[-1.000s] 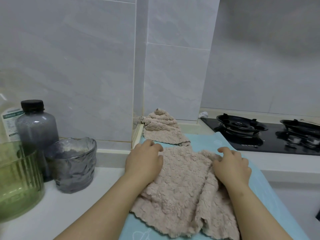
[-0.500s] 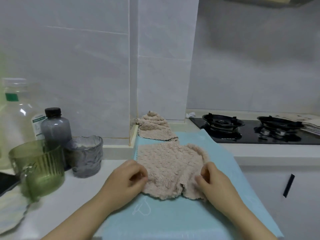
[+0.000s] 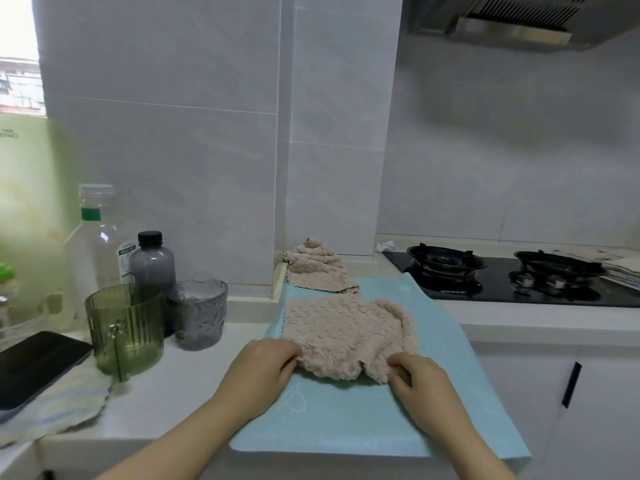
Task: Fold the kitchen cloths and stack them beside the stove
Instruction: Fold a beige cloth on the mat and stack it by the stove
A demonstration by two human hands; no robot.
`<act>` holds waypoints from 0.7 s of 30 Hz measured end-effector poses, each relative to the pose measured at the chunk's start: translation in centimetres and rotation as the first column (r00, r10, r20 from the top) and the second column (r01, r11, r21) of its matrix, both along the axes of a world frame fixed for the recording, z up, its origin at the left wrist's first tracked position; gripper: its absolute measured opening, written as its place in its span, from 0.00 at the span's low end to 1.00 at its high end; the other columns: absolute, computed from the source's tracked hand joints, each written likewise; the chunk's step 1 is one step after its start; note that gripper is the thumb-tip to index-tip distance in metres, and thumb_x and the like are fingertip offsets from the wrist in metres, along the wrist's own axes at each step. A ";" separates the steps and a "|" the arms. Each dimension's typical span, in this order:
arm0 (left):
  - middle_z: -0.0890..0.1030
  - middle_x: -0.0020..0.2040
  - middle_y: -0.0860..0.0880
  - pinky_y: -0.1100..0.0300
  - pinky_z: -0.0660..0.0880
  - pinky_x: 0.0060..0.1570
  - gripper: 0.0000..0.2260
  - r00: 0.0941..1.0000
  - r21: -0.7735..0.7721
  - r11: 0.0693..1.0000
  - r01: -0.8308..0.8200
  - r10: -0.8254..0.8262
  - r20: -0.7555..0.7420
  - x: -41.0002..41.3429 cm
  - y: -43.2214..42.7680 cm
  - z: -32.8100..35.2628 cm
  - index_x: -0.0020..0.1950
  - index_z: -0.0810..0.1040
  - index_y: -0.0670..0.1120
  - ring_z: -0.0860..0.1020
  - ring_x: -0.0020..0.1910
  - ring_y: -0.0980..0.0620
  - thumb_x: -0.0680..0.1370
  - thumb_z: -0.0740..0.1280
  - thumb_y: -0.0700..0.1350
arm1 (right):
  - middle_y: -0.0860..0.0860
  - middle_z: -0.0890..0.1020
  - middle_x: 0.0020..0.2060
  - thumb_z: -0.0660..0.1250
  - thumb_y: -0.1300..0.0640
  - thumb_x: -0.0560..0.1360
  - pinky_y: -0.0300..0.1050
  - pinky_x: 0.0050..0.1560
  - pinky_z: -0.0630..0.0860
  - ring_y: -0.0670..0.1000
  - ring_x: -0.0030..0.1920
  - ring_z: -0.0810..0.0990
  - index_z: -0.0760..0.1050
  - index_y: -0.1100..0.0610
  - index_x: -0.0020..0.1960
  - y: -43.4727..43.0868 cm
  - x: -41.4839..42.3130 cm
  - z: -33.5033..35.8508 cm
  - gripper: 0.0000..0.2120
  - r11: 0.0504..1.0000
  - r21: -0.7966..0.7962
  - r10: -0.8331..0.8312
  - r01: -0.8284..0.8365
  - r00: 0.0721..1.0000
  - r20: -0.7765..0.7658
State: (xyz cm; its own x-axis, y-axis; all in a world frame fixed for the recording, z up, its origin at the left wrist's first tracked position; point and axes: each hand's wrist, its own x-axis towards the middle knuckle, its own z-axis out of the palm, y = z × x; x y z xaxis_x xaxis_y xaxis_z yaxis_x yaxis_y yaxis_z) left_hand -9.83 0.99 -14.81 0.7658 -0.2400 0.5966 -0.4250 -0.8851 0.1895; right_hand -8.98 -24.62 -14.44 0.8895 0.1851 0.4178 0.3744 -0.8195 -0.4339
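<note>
A beige fluffy kitchen cloth (image 3: 346, 330) lies spread on a light blue mat (image 3: 346, 417) on the counter. My left hand (image 3: 266, 367) pinches its near left corner. My right hand (image 3: 415, 374) pinches its near right corner. A second beige cloth (image 3: 317, 268) lies bunched against the wall behind it, left of the black gas stove (image 3: 502, 277).
Left of the mat stand a grey glass cup (image 3: 199, 313), a green ribbed cup (image 3: 124, 329), a dark bottle (image 3: 152, 261) and a clear bottle (image 3: 95, 237). A black phone (image 3: 31, 365) lies on a patterned cloth at far left. The counter edge runs close below my hands.
My hands slid from the cloth's far side back to its near corners, and the cloth now lies flatter. The view has pulled back and tilted up.
</note>
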 end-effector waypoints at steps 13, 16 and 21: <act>0.80 0.52 0.54 0.62 0.70 0.54 0.11 0.982 -0.078 0.995 -0.069 0.054 -0.183 -1.0 0.4 0.5 0.55 0.80 0.52 0.75 0.54 0.54 0.76 0.62 0.44 | 0.51 0.77 0.52 0.52 0.69 0.74 0.40 0.51 0.70 0.51 0.54 0.75 0.73 0.54 0.56 0.1 -0.5 -0.1 0.18 0.996 0.049 -0.071 0.073 0.996 -0.049; 0.81 0.54 0.53 0.63 0.70 0.52 0.12 0.987 -0.101 0.992 -0.075 0.059 -0.152 -2.1 0.2 0.8 0.58 0.79 0.51 0.75 0.54 0.53 0.77 0.61 0.43 | 0.51 0.77 0.56 0.52 0.69 0.75 0.40 0.54 0.70 0.51 0.57 0.75 0.71 0.53 0.61 -0.2 -1.2 0.4 0.20 0.994 0.070 -0.076 0.079 0.996 -0.049; 0.80 0.52 0.54 0.68 0.65 0.46 0.10 0.989 -0.122 0.991 -0.054 0.036 -0.141 -4.0 0.7 1.5 0.56 0.80 0.50 0.75 0.52 0.56 0.77 0.64 0.45 | 0.46 0.78 0.59 0.56 0.63 0.79 0.40 0.50 0.70 0.48 0.60 0.74 0.72 0.51 0.64 -2.3 -3.3 2.1 0.16 0.994 -0.024 -0.109 0.108 0.994 -0.030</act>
State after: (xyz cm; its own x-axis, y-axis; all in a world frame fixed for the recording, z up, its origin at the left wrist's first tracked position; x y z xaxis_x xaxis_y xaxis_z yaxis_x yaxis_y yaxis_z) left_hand -13.85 1.73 -13.28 0.8515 -0.1336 0.5071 -0.3472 -0.8682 0.3544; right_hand -12.25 -26.94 -12.31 0.9175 0.0958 0.3860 0.2692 -0.8640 -0.4255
